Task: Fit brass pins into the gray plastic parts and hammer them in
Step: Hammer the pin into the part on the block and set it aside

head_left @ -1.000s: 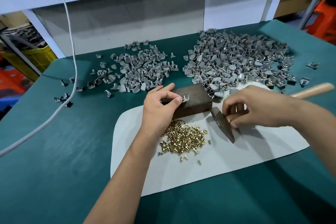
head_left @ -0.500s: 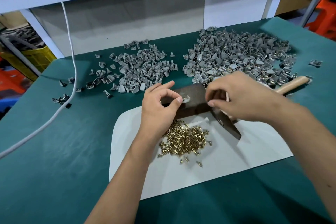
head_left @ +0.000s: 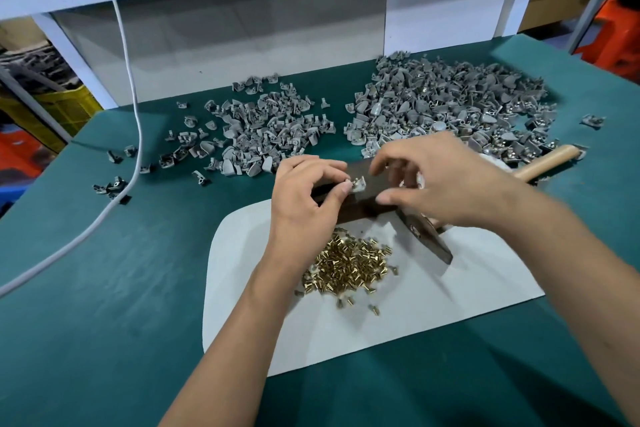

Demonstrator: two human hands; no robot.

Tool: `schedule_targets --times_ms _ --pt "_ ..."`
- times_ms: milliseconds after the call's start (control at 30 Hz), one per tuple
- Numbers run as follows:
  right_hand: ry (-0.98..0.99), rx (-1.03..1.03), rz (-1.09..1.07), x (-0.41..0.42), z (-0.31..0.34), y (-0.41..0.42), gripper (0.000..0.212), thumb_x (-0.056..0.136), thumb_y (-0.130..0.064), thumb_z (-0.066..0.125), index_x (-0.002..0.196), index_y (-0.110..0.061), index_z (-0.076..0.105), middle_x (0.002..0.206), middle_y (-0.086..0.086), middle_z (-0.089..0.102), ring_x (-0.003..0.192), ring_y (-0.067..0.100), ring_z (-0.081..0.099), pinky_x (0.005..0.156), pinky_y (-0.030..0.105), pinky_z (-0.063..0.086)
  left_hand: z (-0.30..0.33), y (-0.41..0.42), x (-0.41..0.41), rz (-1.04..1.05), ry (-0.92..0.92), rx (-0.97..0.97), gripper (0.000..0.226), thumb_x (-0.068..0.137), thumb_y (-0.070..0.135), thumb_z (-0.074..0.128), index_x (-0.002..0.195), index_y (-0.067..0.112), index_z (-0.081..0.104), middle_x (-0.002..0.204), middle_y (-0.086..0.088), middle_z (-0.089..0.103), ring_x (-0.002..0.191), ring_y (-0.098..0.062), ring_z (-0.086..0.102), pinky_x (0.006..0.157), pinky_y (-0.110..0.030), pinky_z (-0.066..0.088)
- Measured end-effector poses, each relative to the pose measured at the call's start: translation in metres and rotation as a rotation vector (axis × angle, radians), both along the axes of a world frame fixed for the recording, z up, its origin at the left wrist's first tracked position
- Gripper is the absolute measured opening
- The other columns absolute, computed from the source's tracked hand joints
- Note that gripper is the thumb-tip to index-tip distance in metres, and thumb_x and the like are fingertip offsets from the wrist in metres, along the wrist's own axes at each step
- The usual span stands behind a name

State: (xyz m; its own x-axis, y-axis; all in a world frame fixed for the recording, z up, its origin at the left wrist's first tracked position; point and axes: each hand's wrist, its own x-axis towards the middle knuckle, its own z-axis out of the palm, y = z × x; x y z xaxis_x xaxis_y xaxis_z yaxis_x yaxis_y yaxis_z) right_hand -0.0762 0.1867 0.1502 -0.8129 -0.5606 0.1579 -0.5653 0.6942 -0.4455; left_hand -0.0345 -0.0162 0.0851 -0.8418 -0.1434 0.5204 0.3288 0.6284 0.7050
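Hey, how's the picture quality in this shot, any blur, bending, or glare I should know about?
Head view: the right hand is smeared by motion blur, the left hand and the gray part it pinches are sharper; wide-angle bending curves the table edges and shelf; lighting is soft and even, with faint shadows under the arms; no strong glare, only small glints on the pins.

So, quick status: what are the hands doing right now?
Left hand pinches gray part on block. Right hand hovers beside it, fingers curled, apparently empty. Hammer lies on sheet, unheld. Nothing in the way.
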Motion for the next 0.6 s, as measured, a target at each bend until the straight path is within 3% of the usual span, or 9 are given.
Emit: schedule_targets --times_ms 67,133,200,367,500,600 --pt "0.011 -0.048 0.058 0.004 -0.005 -0.013 0.024 0.081 -0.037 0.084 0.096 -0.040 0.065 0.081 -0.020 0.067 0.074 -0.006 0.062 0.069 0.018 0.050 0.001 0.001 0.000 -0.052 -0.001 0.073 0.010 0.085 0.011 0.079 0.084 0.021 0.077 0.106 0.012 0.073 0.119 -0.016 0.055 0.098 -0.020 0.044" --pt "0.020 -0.123 0.064 0.005 -0.008 -0.017 0.016 0.083 -0.031 0.083 0.092 -0.034 0.070 0.081 -0.016 0.069 0.075 -0.002 0.063 0.072 0.021 0.053 0.002 0.002 0.001 -0.092 -0.015 0.106 0.008 0.085 0.012 0.080 0.085 0.020 0.078 0.108 0.011 0.073 0.121 -0.017 0.055 0.101 -0.031 0.046" --pt "0.007 -0.187 0.054 0.002 -0.010 -0.012 0.012 0.083 -0.024 0.083 0.089 -0.030 0.074 0.079 -0.014 0.072 0.074 -0.001 0.066 0.072 0.016 0.053 0.002 0.004 0.002 -0.101 -0.024 0.098 0.006 0.086 0.015 0.080 0.086 0.021 0.078 0.111 0.012 0.072 0.123 -0.014 0.052 0.105 -0.033 0.043" --pt "-0.048 -0.115 -0.193 -0.028 -0.011 0.036 0.016 0.080 -0.020 0.085 0.085 -0.031 0.074 0.075 -0.019 0.071 0.070 -0.011 0.065 0.062 0.007 0.047 0.004 0.005 0.005 0.002 -0.003 0.117 0.004 0.089 0.028 0.072 0.092 0.029 0.075 0.112 0.018 0.070 0.121 -0.008 0.051 0.098 -0.016 0.040" --pt "-0.034 0.019 -0.335 -0.047 -0.019 0.064 0.015 0.079 -0.016 0.088 0.080 -0.023 0.075 0.069 -0.017 0.069 0.065 -0.006 0.065 0.062 0.015 0.048 0.002 0.000 0.003 0.133 0.016 0.117 0.003 0.092 0.028 0.072 0.092 0.030 0.073 0.108 0.021 0.069 0.117 -0.005 0.050 0.091 -0.005 0.033" --pt "-0.050 0.037 -0.343 -0.052 -0.019 0.068 0.015 0.078 -0.016 0.089 0.078 -0.021 0.075 0.071 -0.009 0.071 0.071 0.006 0.068 0.069 0.025 0.055 -0.002 -0.003 0.001 0.171 -0.001 0.145 0.003 0.094 0.027 0.071 0.093 0.029 0.073 0.107 0.022 0.069 0.118 -0.006 0.050 0.105 -0.028 0.040"
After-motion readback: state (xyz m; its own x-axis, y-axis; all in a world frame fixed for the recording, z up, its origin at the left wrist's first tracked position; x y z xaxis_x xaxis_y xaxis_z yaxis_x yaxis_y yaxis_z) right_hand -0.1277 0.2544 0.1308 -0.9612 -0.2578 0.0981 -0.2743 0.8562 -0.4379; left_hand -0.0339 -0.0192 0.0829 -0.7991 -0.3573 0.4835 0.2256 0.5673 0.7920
